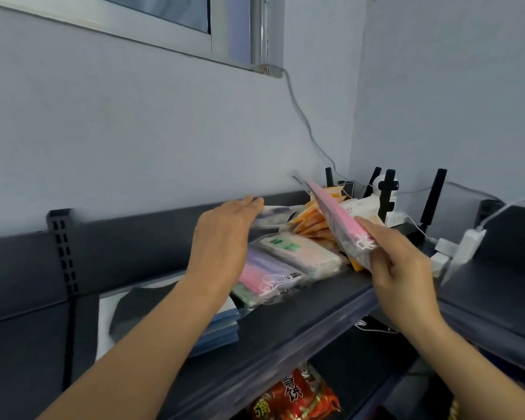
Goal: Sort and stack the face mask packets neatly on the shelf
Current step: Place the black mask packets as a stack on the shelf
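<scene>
The right hand [397, 262] pinches the lower end of a pink mask packet [334, 213], tilted up above the shelf [315, 298]. The left hand [225, 234] reaches onto a purple-patterned packet [275, 215] at the shelf's back, its grip blurred and unclear. Stacked packets [285, 262] lie on the shelf.

Dim bluish indoor light, soft focus, motion blur, wide-angle bending at edges
</scene>
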Available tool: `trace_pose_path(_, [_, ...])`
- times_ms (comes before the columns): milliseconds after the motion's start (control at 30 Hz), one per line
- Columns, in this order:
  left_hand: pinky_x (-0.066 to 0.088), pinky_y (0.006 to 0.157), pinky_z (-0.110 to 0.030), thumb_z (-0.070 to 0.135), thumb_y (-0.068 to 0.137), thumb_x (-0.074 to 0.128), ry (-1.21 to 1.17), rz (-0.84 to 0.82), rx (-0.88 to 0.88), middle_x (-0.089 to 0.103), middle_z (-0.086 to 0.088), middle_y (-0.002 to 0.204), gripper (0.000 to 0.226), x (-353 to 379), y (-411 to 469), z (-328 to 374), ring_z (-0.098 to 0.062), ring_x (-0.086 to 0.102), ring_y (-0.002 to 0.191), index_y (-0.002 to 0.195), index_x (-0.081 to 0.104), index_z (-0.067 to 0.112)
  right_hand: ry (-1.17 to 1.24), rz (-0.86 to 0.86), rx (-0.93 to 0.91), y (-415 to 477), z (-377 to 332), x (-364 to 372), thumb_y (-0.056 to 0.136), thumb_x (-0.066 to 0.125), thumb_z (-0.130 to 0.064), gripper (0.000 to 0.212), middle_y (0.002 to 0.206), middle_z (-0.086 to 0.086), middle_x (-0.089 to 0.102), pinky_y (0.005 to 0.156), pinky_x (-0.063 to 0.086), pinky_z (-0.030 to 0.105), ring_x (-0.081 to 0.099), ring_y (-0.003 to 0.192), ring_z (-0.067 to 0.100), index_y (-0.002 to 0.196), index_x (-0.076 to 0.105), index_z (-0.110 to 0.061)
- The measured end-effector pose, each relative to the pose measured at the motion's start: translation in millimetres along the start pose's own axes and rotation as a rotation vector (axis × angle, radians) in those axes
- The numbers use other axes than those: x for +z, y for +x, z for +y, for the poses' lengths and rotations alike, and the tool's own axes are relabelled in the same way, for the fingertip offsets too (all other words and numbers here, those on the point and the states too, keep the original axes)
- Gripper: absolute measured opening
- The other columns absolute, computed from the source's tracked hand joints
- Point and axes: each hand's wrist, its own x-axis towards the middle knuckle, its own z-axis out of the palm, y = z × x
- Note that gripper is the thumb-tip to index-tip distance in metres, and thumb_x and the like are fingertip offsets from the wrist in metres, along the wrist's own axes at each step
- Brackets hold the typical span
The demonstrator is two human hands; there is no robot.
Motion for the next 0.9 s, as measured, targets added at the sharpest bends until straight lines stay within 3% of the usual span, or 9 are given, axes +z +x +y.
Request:
trace_pose_path(133, [0.047, 0.095, -0.038, -0.002, 0.082, 0.058, 0.051, -0.147, -0.040, 0.059, -0.014, 0.129, 0.048, 36.0, 12.1, 19.9, -0.029, 0.061, 0.114, 0.128, 0.058, 0.010, 0.044, 0.016, -0.045, 25.7, 33.7, -0.4, 0.084, 0.045, 0.015, 0.051, 0.106, -0.007, 0.058, 0.086, 0.029, -0.005, 0.045, 0.097, -0.007, 0.125, 0.059, -0.012])
trace_pose_path(267, [0.056, 0.074, -0.035, 0.019, 0.071, 0.073, 0.144, -0.379, 0.027, 0.070, -0.005, 0.109, 0.040, 79.6, 14.6, 48.0, -0.026, 0.068, 0.096, 0.111, 0.068, 0.025, 0.054, -0.078, -0.149, 47.0, 73.1, 3.0, 0.085, 0.034, -0.012, 0.048, 0.111, -0.003, 0.061, 0.092, 0.030, 0.000, 0.050, 0.104, 0.004, 0.124, 0.060, -0.013])
trace_pose_path(333, [0.050, 0.085, -0.038, 0.024, 0.088, 0.057, 0.208, -0.628, 0.043, 0.062, -0.005, 0.121, 0.033, 106.5, 6.7, 58.3, -0.026, 0.059, 0.111, 0.121, 0.058, 0.026, 0.070, -0.125, -0.180, 55.8, 91.6, 5.1, 0.083, 0.031, -0.021, 0.051, 0.113, -0.002, 0.062, 0.093, 0.032, 0.003, 0.052, 0.107, 0.009, 0.124, 0.061, -0.013])
trace_pose_path(400, [0.046, 0.093, -0.040, 0.018, 0.095, 0.045, 0.223, -0.827, 0.030, 0.054, -0.007, 0.132, 0.035, 126.0, -2.6, 65.3, -0.026, 0.050, 0.121, 0.129, 0.051, 0.022, 0.101, -0.132, -0.170, 64.3, 107.8, 6.4, 0.086, 0.034, -0.017, 0.047, 0.112, -0.003, 0.061, 0.091, 0.031, -0.001, 0.051, 0.106, 0.006, 0.125, 0.060, -0.013])
trace_pose_path(533, [0.047, 0.091, -0.039, 0.012, 0.096, 0.043, 0.244, -0.819, 0.012, 0.048, -0.002, 0.139, 0.039, 141.0, 4.1, 77.9, -0.024, 0.040, 0.127, 0.134, 0.049, 0.020, 0.150, -0.128, -0.160, 77.6, 129.5, 13.7, 0.086, 0.042, 0.003, 0.045, 0.111, 0.000, 0.062, 0.087, 0.032, -0.002, 0.046, 0.099, -0.006, 0.126, 0.059, -0.013])
trace_pose_path(633, [0.045, 0.081, -0.037, 0.012, 0.096, 0.045, 0.315, -0.792, -0.028, 0.047, 0.000, 0.140, 0.041, 144.8, 10.3, 86.9, -0.025, 0.037, 0.123, 0.136, 0.046, 0.022, 0.212, -0.156, -0.190, 83.7, 134.0, 23.8, 0.085, 0.042, 0.001, 0.047, 0.110, -0.002, 0.061, 0.086, 0.031, -0.004, 0.045, 0.098, -0.007, 0.125, 0.059, -0.014])
trace_pose_path(800, [0.045, 0.083, -0.041, 0.012, 0.096, 0.044, 0.419, -0.815, -0.064, 0.055, -0.010, 0.126, 0.031, 155.1, 4.9, 99.2, -0.029, 0.043, 0.110, 0.126, 0.053, 0.012, 0.283, -0.158, -0.263, 87.2, 132.3, 44.0, 0.085, 0.044, -0.001, 0.043, 0.113, 0.007, 0.064, 0.088, 0.030, -0.003, 0.046, 0.100, -0.004, 0.124, 0.060, -0.013])
trace_pose_path(900, [0.047, 0.087, -0.042, 0.025, 0.097, 0.047, 0.345, -0.816, -0.068, 0.059, -0.012, 0.119, 0.030, 161.8, 4.0, 104.3, -0.029, 0.046, 0.107, 0.120, 0.057, 0.010, 0.314, -0.169, -0.263, 87.6, 127.2, 57.9, 0.084, 0.045, 0.002, 0.045, 0.116, 0.007, 0.064, 0.089, 0.029, -0.001, 0.048, 0.101, -0.001, 0.124, 0.060, -0.013])
